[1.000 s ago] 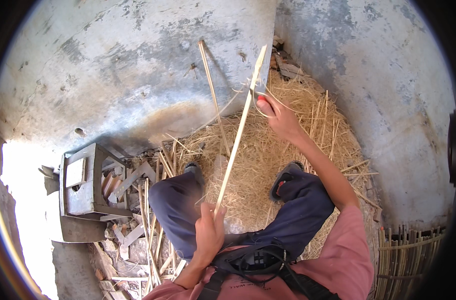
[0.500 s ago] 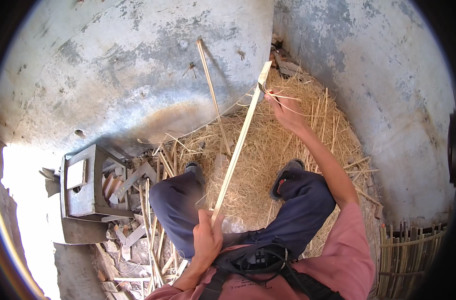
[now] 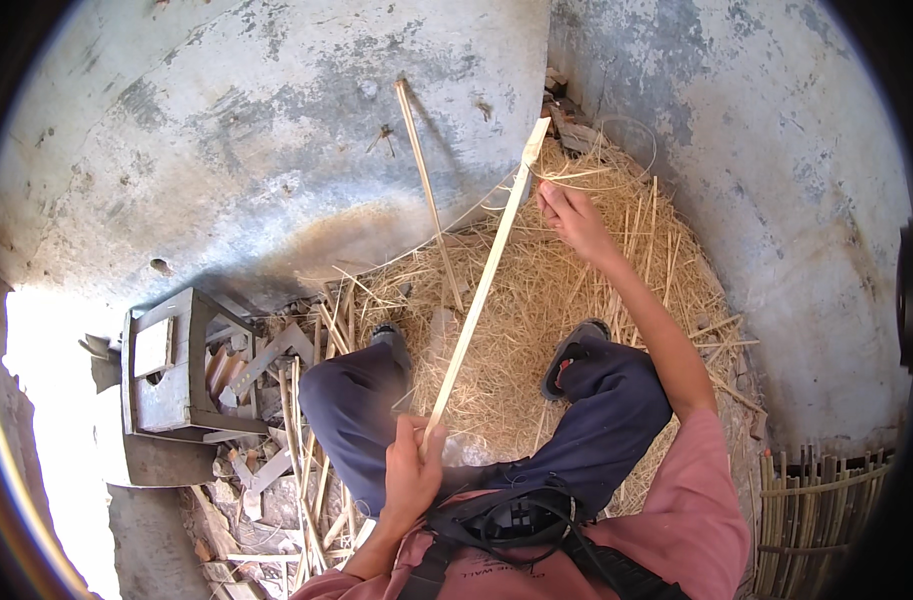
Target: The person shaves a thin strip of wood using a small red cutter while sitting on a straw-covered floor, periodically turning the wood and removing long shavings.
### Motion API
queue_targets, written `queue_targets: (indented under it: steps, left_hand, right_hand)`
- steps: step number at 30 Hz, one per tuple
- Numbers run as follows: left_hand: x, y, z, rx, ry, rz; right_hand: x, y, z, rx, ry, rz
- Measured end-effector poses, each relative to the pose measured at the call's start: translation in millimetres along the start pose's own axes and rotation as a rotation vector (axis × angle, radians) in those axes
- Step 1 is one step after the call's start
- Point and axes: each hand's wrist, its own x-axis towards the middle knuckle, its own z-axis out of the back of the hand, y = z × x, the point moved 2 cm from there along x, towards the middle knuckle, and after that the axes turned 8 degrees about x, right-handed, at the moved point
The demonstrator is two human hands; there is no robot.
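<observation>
A long, pale split strip, apparently bamboo (image 3: 486,270), slants from my lap up toward the wall corner. My left hand (image 3: 414,470) is closed around its near end. Beside the far end my right hand (image 3: 576,218) is closed on a small knife, of which hardly anything shows now; the earlier frame shows its dark blade against the strip. Thin curled shavings (image 3: 581,178) hang from the strip's far part, just above my right fingers. Both my knees are bent, with the strip passing between them.
Straw-like shavings (image 3: 506,350) cover the floor around my feet. A thin stick (image 3: 421,160) leans on the wall. At left stand a grey wooden box frame (image 3: 191,375) and several loose strips (image 3: 311,500). A woven stick basket (image 3: 816,520) is at lower right.
My right hand has shifted slightly down and right, away from the strip. The shavings have curled into a wider loop. The strip's far end has swung slightly right.
</observation>
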Motion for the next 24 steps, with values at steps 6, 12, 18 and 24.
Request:
queue_targets:
  steps: [6, 12, 18, 24]
  left_hand:
    - [7, 11, -4, -0.117, 0.065, 0.045]
    - [14, 17, -13, -0.142, 0.087, 0.014]
    - [26, 14, -14, -0.235, 0.071, 0.019]
    - [42, 9, -8, -0.384, 0.087, 0.079]
  right_hand:
    - [-10, 0, 5, 0.449, 0.144, -0.123]
    - [-18, -11, -1, 0.623, 0.124, -0.140]
    - [-32, -4, -32, 0.615, 0.238, -0.280]
    - [-44, 2, -42, -0.194, 0.625, -0.015]
